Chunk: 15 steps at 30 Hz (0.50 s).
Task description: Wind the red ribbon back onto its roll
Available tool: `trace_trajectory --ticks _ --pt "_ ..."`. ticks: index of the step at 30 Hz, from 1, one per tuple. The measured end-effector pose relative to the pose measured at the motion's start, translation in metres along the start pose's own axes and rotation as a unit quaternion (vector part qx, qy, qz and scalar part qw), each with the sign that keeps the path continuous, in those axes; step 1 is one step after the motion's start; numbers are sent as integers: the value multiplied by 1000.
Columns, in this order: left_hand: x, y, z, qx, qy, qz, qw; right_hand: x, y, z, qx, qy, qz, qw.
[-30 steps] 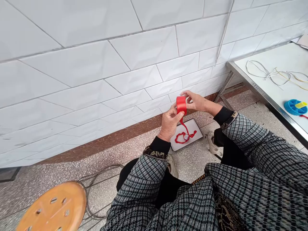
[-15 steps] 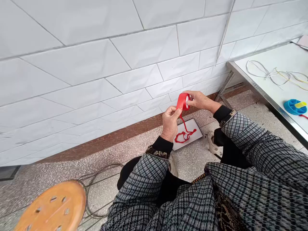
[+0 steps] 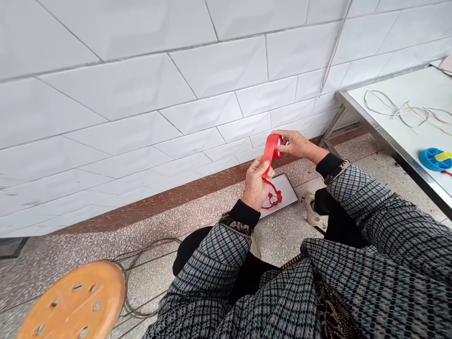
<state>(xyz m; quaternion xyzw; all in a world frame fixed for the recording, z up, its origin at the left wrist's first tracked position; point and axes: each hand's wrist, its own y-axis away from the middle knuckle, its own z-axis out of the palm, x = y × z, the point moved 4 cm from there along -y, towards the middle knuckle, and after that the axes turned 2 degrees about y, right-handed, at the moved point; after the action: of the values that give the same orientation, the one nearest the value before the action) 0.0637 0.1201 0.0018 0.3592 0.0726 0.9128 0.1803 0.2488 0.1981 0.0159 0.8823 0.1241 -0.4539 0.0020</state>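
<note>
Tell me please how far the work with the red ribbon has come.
Done: a loose tangle of ribbon lies on the white board on the floor. In hand: the right hand holds the red roll, and the left hand pinches the strip hanging from it. Left: the strip is uncut, still joined to the roll.

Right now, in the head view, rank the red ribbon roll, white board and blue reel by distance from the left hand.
1. red ribbon roll, just above the left hand, which pinches its strand.
2. white board, on the floor just beyond.
3. blue reel, far right on the table.
</note>
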Motion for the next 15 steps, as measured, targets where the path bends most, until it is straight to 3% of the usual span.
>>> trace_trajectory --ticks 8,15 --pt "-2 -1 -3 14 14 32 999 -1 1 1 -3 -109 65 992" --pt "-3 1 4 2 16 52 999 -5 6 25 -53 -276 140 949"
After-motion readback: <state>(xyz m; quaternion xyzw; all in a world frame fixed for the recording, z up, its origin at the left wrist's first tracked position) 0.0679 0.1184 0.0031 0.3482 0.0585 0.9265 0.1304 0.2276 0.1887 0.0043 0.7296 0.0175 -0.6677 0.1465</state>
